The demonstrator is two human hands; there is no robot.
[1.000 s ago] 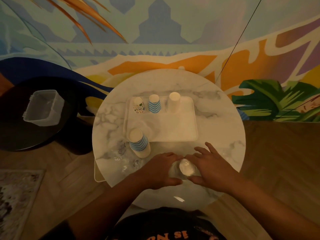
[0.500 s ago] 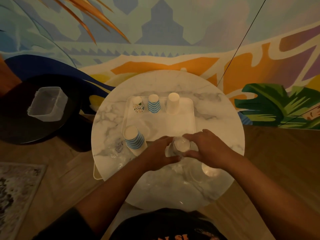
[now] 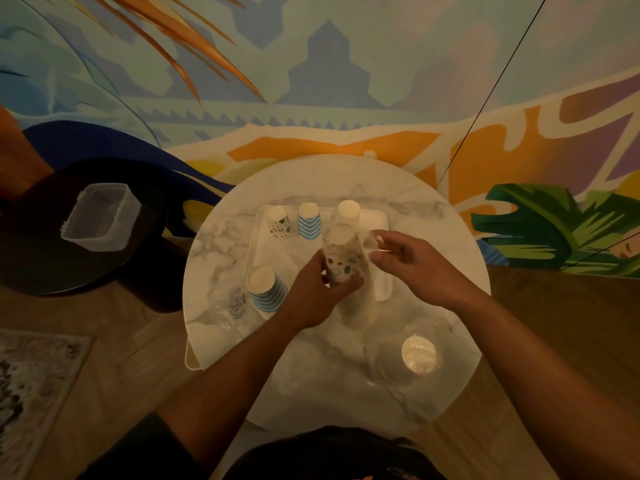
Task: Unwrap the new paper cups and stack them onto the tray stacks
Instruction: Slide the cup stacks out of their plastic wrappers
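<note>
**Wrapped sleeve of patterned cups held over the tray; wrapper coming off**

Step in hand: unwrapping. The left hand grips the lower part of a wrapped cup sleeve, its fingers curled round it, at centre frame above the near edge of the tray. The right hand pinches the clear wrapper just right of the sleeve's top. The sleeve stands roughly upright, base up, with coloured spots showing through the film. Whether the film is already torn open cannot be told.

Next move, as judged: strip the film clear, then lower the cups onto the matching spotted stack at the tray's upper left. That calls for a straight drop so the stack does not tip.

Surroundings:
- A blue chevron stack and a plain stack stand beside the spotted one, close enough to be knocked.
- A second blue striped stack stands at the tray's lower left, near the left wrist.
- A further wrapped bundle lies at lower right on the marble table.
- Loose clear film lies at the table's left edge.
- A clear plastic box sits on a dark surface, upper left, well apart.
</note>
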